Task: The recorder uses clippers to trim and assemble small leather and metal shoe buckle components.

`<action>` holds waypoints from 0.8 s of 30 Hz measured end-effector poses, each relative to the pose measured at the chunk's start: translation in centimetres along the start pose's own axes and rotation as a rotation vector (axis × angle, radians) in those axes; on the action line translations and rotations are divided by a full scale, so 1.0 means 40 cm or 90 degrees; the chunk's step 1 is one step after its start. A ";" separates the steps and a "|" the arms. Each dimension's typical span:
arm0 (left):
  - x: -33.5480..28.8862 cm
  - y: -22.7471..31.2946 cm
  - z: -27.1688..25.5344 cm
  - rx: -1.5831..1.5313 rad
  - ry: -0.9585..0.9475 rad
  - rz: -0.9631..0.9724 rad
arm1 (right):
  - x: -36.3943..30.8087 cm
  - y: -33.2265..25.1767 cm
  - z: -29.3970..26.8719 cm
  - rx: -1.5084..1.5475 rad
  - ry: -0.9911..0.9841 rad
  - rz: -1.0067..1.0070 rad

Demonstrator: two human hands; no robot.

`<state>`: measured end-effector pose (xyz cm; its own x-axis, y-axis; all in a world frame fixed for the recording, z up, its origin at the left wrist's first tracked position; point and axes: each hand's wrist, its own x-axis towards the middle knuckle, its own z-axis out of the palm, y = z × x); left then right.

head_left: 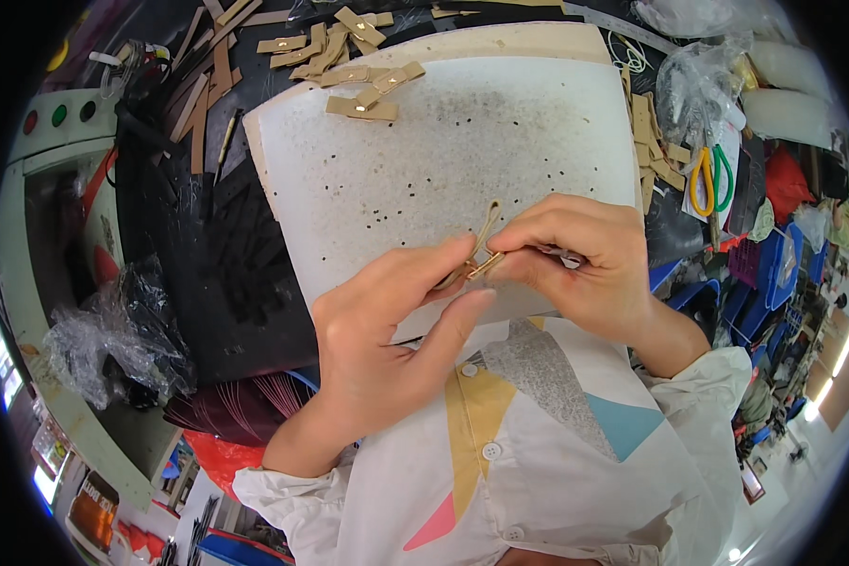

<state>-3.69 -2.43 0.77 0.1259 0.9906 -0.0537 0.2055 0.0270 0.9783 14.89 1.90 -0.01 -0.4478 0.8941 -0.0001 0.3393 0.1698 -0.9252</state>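
Note:
A narrow tan strap (490, 223), folded into a loop, stands up between my two hands over the near edge of a white board (349, 156). A small gold-coloured metal piece (486, 265) sits at its lower part; its exact kind cannot be made out. My left hand (377, 330) pinches the strap's left side, fingers curled over it and thumb below. Thumb and forefinger of my right hand (585, 269) close on the strap by the metal piece. A small shiny metal tool (566, 257) is tucked in my right palm, mostly hidden by the fingers.
Tan strap pieces with metal fittings (349, 71) lie at the board's far edge, and more tan strips (653, 141) along its right. Scissors with yellow and green handles (712, 179) rest at the right. Black strips (245, 245) and crumpled plastic (118, 330) lie left. Tiny dark bits dot the board.

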 end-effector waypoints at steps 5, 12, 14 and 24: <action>-0.006 -0.026 -0.002 0.011 -0.005 -0.003 | 0.016 -0.022 0.000 0.041 0.040 0.112; -0.009 -0.043 0.007 -0.061 0.025 -0.005 | 0.010 0.009 -0.014 0.255 -0.127 0.243; -0.010 -0.046 0.008 -0.070 0.025 0.003 | 0.012 0.009 -0.016 0.292 -0.140 0.292; -0.004 -0.037 -0.003 -0.426 -0.019 -0.228 | 0.018 0.017 -0.011 0.508 -0.153 0.340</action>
<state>-4.15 -2.62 -0.65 0.1909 0.9024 -0.3864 -0.3924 0.4309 0.8126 15.15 2.84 -0.49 -0.5844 0.6485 -0.4877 -0.0714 -0.6398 -0.7652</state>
